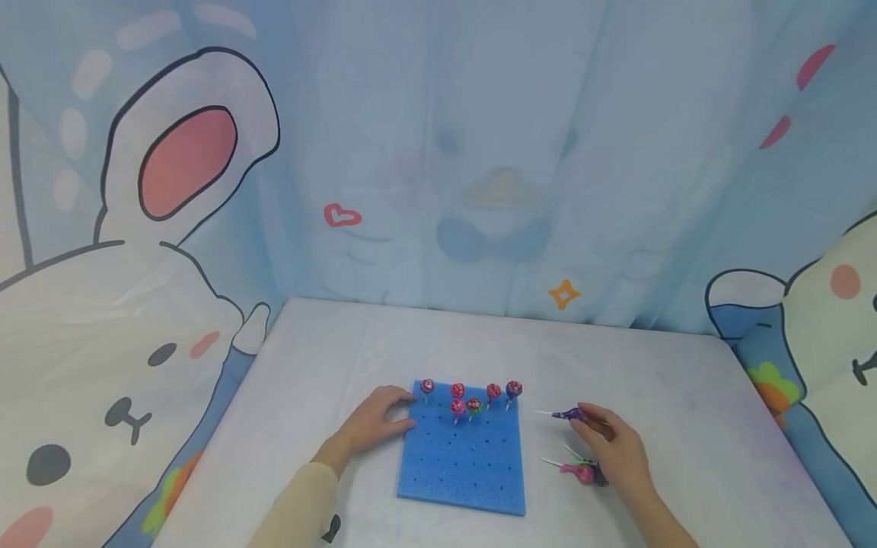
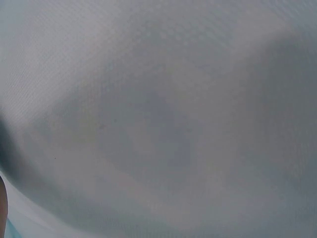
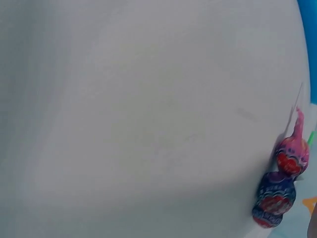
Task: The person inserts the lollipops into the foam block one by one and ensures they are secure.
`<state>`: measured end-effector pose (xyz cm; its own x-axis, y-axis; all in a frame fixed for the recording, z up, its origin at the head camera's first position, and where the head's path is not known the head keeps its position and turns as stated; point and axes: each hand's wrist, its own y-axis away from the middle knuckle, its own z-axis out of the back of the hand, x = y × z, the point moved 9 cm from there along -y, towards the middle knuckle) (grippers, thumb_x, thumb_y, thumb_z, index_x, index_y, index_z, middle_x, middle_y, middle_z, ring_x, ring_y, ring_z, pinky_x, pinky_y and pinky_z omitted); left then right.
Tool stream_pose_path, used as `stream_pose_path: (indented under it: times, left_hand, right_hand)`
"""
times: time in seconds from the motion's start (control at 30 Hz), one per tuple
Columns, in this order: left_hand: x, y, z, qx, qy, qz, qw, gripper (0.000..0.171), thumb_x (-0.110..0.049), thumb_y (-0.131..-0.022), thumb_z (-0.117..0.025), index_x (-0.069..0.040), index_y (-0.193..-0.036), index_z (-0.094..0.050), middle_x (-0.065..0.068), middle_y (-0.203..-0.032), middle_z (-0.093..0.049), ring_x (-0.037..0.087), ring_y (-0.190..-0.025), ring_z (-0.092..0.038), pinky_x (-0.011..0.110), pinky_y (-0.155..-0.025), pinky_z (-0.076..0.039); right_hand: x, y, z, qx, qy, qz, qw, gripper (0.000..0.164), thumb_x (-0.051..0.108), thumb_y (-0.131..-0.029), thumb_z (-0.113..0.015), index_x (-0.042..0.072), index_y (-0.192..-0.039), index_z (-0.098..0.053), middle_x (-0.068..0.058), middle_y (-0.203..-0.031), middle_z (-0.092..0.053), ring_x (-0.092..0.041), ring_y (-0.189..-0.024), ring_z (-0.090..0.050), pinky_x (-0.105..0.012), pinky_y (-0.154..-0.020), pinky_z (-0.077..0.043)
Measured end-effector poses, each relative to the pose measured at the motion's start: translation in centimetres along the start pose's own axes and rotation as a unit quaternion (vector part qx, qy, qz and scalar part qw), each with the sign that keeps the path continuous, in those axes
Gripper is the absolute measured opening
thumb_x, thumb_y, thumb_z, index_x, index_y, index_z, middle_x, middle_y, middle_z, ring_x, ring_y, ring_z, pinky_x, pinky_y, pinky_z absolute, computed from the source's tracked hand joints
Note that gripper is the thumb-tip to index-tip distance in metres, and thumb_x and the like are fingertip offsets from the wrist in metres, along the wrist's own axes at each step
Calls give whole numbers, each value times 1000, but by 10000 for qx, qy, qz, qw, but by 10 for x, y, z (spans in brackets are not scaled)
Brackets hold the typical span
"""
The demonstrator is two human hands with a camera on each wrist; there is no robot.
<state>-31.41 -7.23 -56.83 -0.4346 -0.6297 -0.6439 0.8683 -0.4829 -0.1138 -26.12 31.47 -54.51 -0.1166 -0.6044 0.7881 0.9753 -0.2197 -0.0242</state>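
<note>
A blue foam board (image 1: 459,464) with rows of small holes lies on the table. Several wrapped lollipops, among them a red one (image 1: 493,391) and a purple one (image 1: 514,389), stand upright in its far part. My left hand (image 1: 373,418) touches the board's left edge, thumb and fingers spread. Right of the board, my right hand (image 1: 617,449) pinches a purple lollipop (image 1: 569,414) by its head, its white stick pointing left. Below that hand a pink lollipop (image 1: 584,473) lies beside dark-wrapped ones; the right wrist view shows the pink one (image 3: 292,156) and a purple one (image 3: 276,193).
The white table (image 1: 356,335) reaches back to a light blue curtain (image 1: 507,152) printed with cartoon animals. In the left wrist view a pale, blurred surface (image 2: 148,139) fills nearly everything.
</note>
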Motion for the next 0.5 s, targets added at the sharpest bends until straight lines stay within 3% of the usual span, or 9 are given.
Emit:
stream_pose_path:
  times: [0.1, 0.17, 0.37, 0.5]
  left_hand:
    - [0, 0, 0, -20, -2, -31, 10000, 43, -34, -92, -69, -14, -128, -60, 1, -128, -60, 22, -127, -50, 43, -109, -38]
    - [0, 0, 0, -22, -12, -38, 10000, 43, -35, -92, -68, -14, -128, -60, 1, -128, -60, 22, -127, -50, 43, -109, -38]
    - [2, 0, -1, 30, -35, 24, 10000, 44, -37, -92, -68, -15, -129, -59, -1, -129, -60, 20, -128, -49, 41, -109, -38]
    - [2, 0, -1, 40, -40, 43, 10000, 45, -38, -92, -67, -15, -130, -59, -2, -129, -59, 19, -128, -49, 41, -110, -38]
  right_hand:
    - [4, -1, -4, 76, -183, -40, 9998, 51, 39, -94, -64, 8, -135, -56, -14, -133, -59, -30, -119, -59, -20, -91, -51]
    - [7, 0, -9, 196, -341, -104, 9992, 52, 38, -94, -64, 8, -136, -54, -14, -135, -57, -31, -120, -58, -13, -86, -50]
    - [16, 3, -20, 363, -554, -238, 9975, 54, 38, -93, -66, 9, -137, -53, -13, -138, -55, -29, -124, -55, -21, -92, -48]
    - [24, 4, -27, 464, -722, -194, 9961, 51, 35, -93, -68, 10, -135, -56, -11, -136, -57, -27, -123, -57, -19, -91, -49]
